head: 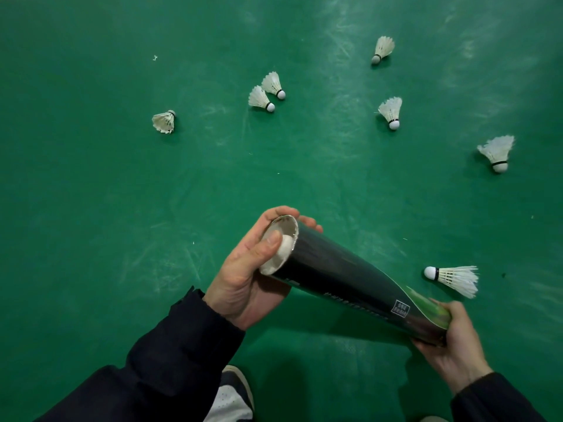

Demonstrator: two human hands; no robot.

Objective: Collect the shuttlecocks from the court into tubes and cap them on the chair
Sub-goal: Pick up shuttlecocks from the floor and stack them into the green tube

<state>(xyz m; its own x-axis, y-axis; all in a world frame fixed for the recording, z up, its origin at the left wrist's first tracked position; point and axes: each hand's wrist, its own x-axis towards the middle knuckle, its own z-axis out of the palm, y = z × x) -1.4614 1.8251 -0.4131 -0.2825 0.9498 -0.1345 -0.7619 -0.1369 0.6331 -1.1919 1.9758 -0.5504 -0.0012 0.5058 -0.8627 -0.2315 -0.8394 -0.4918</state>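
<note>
I hold the dark shuttlecock tube [350,278] slanted across my front, both hands on it. My left hand [249,269] cups the open upper end, fingers wrapped behind the rim and my thumb pressing on the white cork [281,252] of a shuttlecock seated just inside the mouth. My right hand [454,339] is curled round the lower end, near the green part of the label. So I judge at least one shuttlecock is in, and I am pushing it down; how many lie deeper I cannot tell, since the tube wall hides them.

Plenty is left. Seven shuttlecocks lie loose on the green court floor [91,193]: the nearest one [454,278] just beyond my right hand, one far right [498,152], one in the middle right [391,112], one at the top right [382,49], a pair almost touching each other [264,99] [274,85], and a lone one on the left [164,121]. No cap and no chair are in view, so capping is not yet begun.

Nothing blocks the way to any of them; the floor shows only scuff marks and small white flecks. My shoe [234,394] is at the bottom edge, beneath my dark sleeve [152,360]. The shuttlecocks are well apart, so I expect to reach for each in turn.
</note>
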